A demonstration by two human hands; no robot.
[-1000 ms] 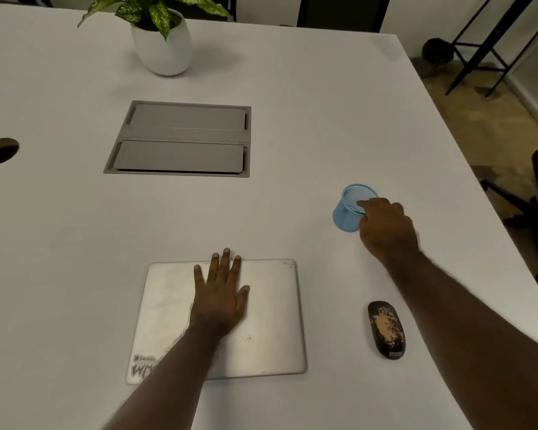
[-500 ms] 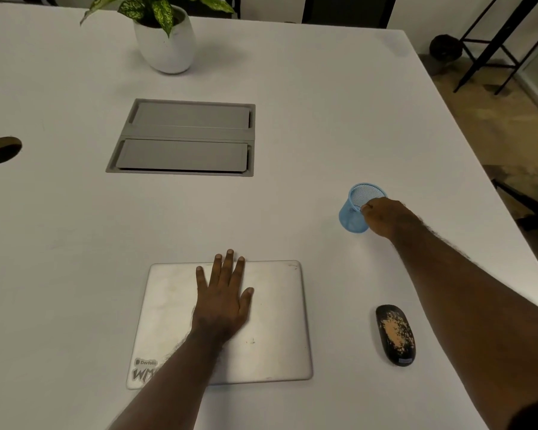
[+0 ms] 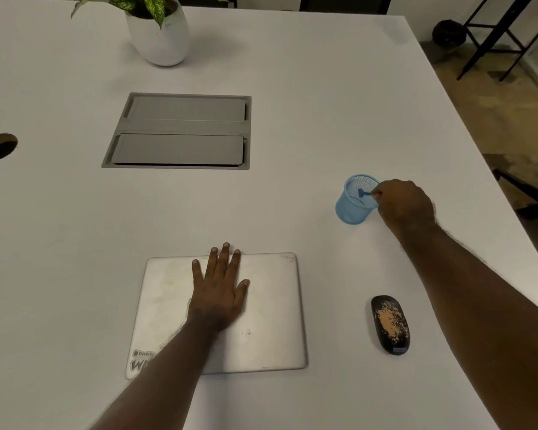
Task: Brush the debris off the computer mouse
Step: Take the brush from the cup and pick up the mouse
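**Right hand at the cup, mouse left waiting**

Wide white surface [image 3: 292, 212] all round. Closed laptop [image 3: 270, 305] near the front edge, left hand [image 3: 219, 293] flat on its lid, fingers [image 3: 225, 259] spread. Over at the blue mesh cup [image 3: 356, 201], right hand [image 3: 405, 203] curled, fingers pinched on a small blue handle [image 3: 364, 193]. Black mouse [image 3: 391, 324], speckled with tan debris [image 3: 390, 321], well apart, nearer the front, untouched.

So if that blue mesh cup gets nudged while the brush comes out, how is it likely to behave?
The blue mesh cup looks see-through and thin-walled, so probably light and easy to slide on the smooth table. It already leans, so it may tip. The right hand pinches the blue brush at its rim; nothing steadies the cup.
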